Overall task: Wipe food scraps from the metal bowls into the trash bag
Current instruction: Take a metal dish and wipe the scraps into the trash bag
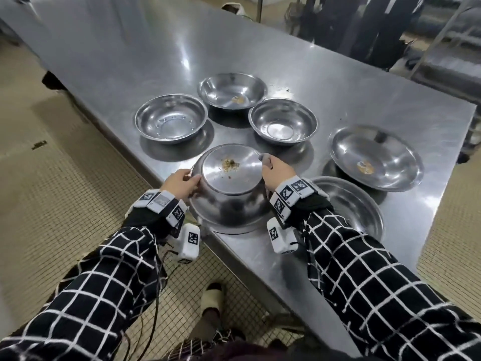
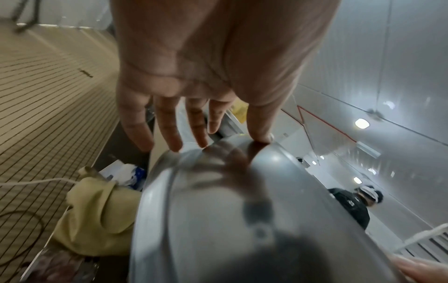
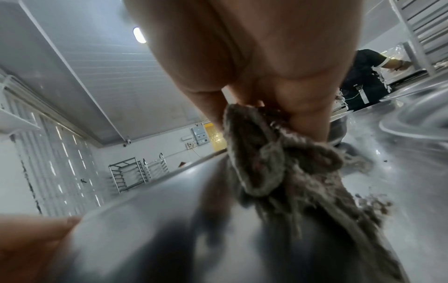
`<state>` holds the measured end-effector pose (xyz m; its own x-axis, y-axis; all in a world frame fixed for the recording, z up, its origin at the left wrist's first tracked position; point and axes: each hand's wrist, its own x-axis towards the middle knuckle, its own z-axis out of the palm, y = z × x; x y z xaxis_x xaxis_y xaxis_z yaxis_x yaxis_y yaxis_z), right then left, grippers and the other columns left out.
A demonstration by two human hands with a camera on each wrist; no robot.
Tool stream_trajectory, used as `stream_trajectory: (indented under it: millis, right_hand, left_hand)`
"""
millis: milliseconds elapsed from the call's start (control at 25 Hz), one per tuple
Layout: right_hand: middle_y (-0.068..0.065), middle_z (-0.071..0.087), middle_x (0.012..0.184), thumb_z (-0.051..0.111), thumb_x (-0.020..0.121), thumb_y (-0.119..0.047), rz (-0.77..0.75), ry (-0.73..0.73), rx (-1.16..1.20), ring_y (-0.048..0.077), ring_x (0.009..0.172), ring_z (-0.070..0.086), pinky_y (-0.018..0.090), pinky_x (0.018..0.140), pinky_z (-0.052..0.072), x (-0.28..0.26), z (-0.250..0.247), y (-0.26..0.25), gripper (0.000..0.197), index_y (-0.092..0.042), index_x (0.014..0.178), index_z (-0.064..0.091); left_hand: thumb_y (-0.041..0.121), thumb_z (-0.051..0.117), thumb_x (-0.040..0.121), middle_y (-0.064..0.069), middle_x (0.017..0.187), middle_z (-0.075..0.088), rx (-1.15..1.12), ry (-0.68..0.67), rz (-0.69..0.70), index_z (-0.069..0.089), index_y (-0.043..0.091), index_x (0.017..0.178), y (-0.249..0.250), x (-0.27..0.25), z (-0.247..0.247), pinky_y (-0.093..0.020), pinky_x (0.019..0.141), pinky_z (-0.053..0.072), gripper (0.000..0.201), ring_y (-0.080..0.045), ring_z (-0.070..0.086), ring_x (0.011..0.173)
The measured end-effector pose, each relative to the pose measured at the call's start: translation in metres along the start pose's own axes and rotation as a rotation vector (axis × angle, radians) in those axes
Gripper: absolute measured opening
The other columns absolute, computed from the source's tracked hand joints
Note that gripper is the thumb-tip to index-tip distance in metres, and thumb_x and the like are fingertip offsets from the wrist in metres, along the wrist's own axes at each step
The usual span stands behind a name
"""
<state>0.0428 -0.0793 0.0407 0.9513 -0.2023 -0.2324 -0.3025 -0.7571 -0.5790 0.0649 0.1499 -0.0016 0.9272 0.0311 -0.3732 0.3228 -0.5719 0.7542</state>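
Observation:
A metal bowl (image 1: 230, 188) sits at the table's near edge between my hands, a small clump of food scraps (image 1: 229, 164) on its flat round face. I cannot tell whether it is tilted or upside down. My left hand (image 1: 179, 183) grips its left side, thumb and fingertips (image 2: 174, 145) on the metal. My right hand (image 1: 273, 168) pinches a grey-brown rag (image 3: 290, 162) against the bowl's right side. A pale yellow bag (image 2: 97, 216) lies on the floor below the table edge.
Several more bowls stand on the steel table (image 1: 130, 61): left (image 1: 171, 118), back (image 1: 232, 90) with scraps, middle (image 1: 283, 121), right (image 1: 376, 157) with scraps, and one (image 1: 348, 204) partly under my right arm. Cables hang by my left arm. People stand farther off.

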Motion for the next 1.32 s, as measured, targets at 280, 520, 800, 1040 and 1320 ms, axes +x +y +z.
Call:
stream_trajectory:
  millis: [280, 520, 800, 1040, 1320]
  right_hand:
    - [0.013, 0.048, 0.133, 0.031, 0.097, 0.000, -0.113, -0.110, -0.069, 0.028, 0.118, 0.050, 0.023, 0.085, 0.035, -0.050, 0.022, -0.001, 0.039, -0.006, 0.135, 0.037]
    - [0.008, 0.028, 0.150, 0.032, 0.101, -0.027, 0.006, 0.016, 0.248, 0.023, 0.138, 0.027, 0.035, 0.114, 0.017, -0.084, 0.060, 0.021, 0.052, -0.018, 0.150, 0.017]
    - [0.006, 0.033, 0.149, 0.030, 0.101, -0.039, 0.160, 0.195, 0.515, 0.026, 0.138, 0.029, 0.044, 0.116, 0.020, -0.106, 0.101, 0.016, 0.049, -0.031, 0.149, 0.022]
    - [-0.008, 0.049, 0.122, 0.031, 0.103, -0.030, 0.176, 0.300, 0.746, 0.008, 0.112, 0.044, 0.014, 0.090, 0.030, -0.125, 0.082, -0.016, 0.039, -0.023, 0.139, 0.041]
    - [-0.009, 0.050, 0.120, 0.035, 0.101, -0.034, 0.239, 0.620, 0.807, 0.007, 0.112, 0.043, 0.021, 0.096, 0.031, -0.164, 0.051, -0.014, 0.039, -0.027, 0.138, 0.043]
  left_hand:
    - [0.074, 0.037, 0.079, -0.018, 0.142, 0.042, 0.030, -0.047, -0.191, 0.025, 0.009, 0.145, -0.048, -0.058, -0.006, -0.048, 0.093, 0.049, 0.093, -0.035, 0.056, 0.113]
    - [0.083, 0.069, 0.049, -0.011, 0.120, 0.064, -0.551, -0.117, -0.294, 0.047, 0.024, 0.131, -0.088, -0.052, -0.001, -0.060, 0.090, 0.048, 0.103, -0.048, 0.060, 0.105]
    - [0.062, 0.081, 0.054, -0.013, 0.109, 0.070, -0.910, -0.010, -0.120, 0.062, 0.009, 0.116, -0.084, -0.058, -0.020, -0.056, 0.094, 0.047, 0.084, -0.037, 0.066, 0.101]
    - [0.069, 0.079, 0.052, -0.018, 0.113, 0.068, -0.918, -0.090, -0.003, 0.059, 0.006, 0.120, -0.069, -0.062, -0.054, -0.050, 0.098, 0.047, 0.095, -0.033, 0.065, 0.104]
    - [0.088, 0.063, 0.042, -0.010, 0.108, 0.071, -0.717, -0.197, 0.170, 0.065, 0.016, 0.107, -0.027, -0.074, -0.053, -0.047, 0.096, 0.048, 0.097, -0.029, 0.065, 0.104]
